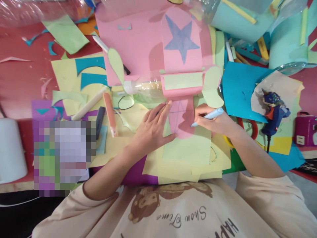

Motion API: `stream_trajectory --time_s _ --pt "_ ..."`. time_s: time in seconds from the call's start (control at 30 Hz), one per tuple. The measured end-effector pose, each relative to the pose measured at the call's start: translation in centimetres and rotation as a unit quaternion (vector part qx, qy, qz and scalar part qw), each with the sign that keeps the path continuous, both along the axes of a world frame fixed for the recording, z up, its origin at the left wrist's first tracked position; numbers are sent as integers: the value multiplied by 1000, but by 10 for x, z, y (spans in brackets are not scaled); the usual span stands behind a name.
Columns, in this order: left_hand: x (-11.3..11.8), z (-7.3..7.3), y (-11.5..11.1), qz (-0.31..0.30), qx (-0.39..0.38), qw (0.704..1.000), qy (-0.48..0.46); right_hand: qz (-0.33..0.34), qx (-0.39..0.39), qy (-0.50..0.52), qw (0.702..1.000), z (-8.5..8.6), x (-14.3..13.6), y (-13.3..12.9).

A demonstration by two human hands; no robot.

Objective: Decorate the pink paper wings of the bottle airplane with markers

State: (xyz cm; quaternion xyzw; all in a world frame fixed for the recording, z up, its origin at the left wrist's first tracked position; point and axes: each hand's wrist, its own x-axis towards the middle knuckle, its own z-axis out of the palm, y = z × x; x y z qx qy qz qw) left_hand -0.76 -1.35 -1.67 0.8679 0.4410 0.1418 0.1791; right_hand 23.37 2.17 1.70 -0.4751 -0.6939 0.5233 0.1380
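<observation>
My right hand (210, 119) grips a light blue marker (213, 114), its tip on the right side of a pink paper wing (182, 115). Blue lines of a star outline run across that wing. Fingers stretched, my left hand (157, 127) lies flat at the wing's left edge, against the pale green and yellow paper below. Just beyond the hands lies a clear plastic bottle (148, 87) wrapped in pink paper with a pale green strip (183, 81). A second pink wing (182, 39) on its far side bears a filled-in blue star (182, 38).
At right, a blue glue gun (276, 119) rests on paper beside red-handled scissors (252, 129). An orange marker (110, 114) and a dark marker (100, 122) lie at left. Paper scraps (91, 81) spread around, and a white cylinder (11, 150) stands far left.
</observation>
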Motion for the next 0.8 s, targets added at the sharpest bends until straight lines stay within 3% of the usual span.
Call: stream_trajectory --time_s 0.6,0.7,0.8 --pt "1 -1 1 0 23 1000 7 34 -2 -16 999 3 -1 1" --pt "0 -1 1 -3 23 1000 2 12 -4 3 1000 3 -1 0" --pt "0 -2 1 -3 9 1000 -1 -56 11 65 996 2 -2 -2"
